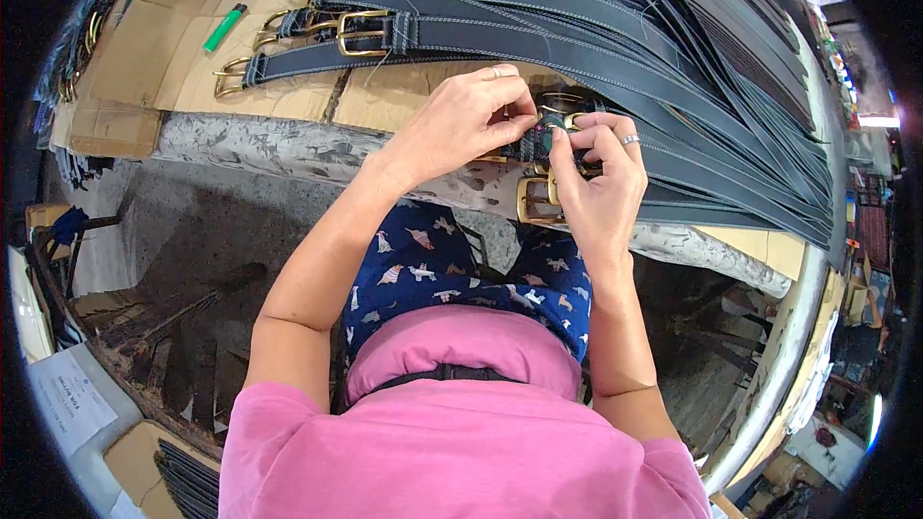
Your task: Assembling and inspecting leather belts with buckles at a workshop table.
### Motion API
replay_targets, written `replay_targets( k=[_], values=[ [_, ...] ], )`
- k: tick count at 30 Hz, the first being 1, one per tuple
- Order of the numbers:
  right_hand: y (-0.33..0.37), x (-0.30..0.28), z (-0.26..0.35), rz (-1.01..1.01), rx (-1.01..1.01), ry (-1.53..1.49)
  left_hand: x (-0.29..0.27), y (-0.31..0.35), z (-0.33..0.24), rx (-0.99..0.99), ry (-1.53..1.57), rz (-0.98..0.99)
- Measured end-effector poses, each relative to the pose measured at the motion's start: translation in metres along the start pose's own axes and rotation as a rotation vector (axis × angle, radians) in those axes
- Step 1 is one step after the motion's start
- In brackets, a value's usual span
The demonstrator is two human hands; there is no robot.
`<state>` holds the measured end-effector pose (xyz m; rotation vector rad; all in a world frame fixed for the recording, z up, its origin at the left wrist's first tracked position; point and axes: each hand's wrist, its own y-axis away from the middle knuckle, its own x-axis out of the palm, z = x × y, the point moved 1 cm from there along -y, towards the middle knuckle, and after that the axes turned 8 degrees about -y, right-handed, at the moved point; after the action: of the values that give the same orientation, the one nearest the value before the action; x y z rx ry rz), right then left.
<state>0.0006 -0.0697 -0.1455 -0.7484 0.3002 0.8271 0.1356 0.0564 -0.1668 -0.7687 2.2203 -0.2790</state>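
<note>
My left hand (473, 113), a ring on one finger, is closed in a pinch near the table's front edge; what its fingertips hold, if anything, is too small to make out. Close beside it, my right hand (608, 165) has thumb and fingers closed on a small dark green object (551, 129), largely covered by the fingers. Both hands are over the buckle ends of dark belts with pale edge stitching. A gold buckle (536, 200) shows just below the right hand. Left of and beyond my hands lies a belt (327, 60) with a gold buckle (229, 78).
Many dark belts (711, 135) fan out to the right in a thick pile. A green lighter (224, 27) lies on the cardboard (192, 77) covering the table at the left. The table's rounded front edge (288, 156) runs before my lap. A cardboard box (144, 471) sits at the lower left.
</note>
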Motion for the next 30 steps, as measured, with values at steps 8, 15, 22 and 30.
replay_targets(
  k=[8, 15, 22, 30],
  values=[
    [-0.001, -0.005, -0.003, -0.05, 0.01, -0.067, -0.014, 0.005, -0.005, -0.11, -0.039, -0.048],
    [0.006, -0.013, 0.002, -0.028, -0.078, -0.128, -0.026, 0.032, -0.015, -0.279, -0.058, -0.04],
    [0.011, -0.004, 0.012, 0.008, -0.118, -0.116, 0.002, 0.042, -0.02, -0.105, -0.165, -0.083],
    [0.016, -0.001, 0.011, 0.047, -0.121, -0.076, 0.006, 0.048, -0.022, -0.182, -0.008, -0.205]
  ],
)
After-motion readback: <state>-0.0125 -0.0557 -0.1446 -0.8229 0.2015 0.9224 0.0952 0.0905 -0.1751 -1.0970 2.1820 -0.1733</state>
